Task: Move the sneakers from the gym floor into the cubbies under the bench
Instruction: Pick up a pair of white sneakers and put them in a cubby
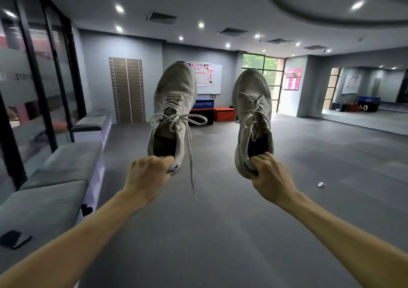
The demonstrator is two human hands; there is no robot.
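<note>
Left hand point(150, 173) and right hand point(270, 173) each pinch a sneaker's heel, left sneaker point(174, 109), right sneaker point(254, 120). Swing toward the bench point(57, 177) at 9 o'clock, mind that dangling lace point(191, 155).

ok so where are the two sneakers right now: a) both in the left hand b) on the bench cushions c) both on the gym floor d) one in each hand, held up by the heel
d: the left hand grips the left sneaker at its heel and the right hand grips the right sneaker at its heel, both off the floor.

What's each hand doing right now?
Left hand: closed, holding the left sneaker by its heel.
Right hand: closed, holding the right sneaker by its heel.
</note>
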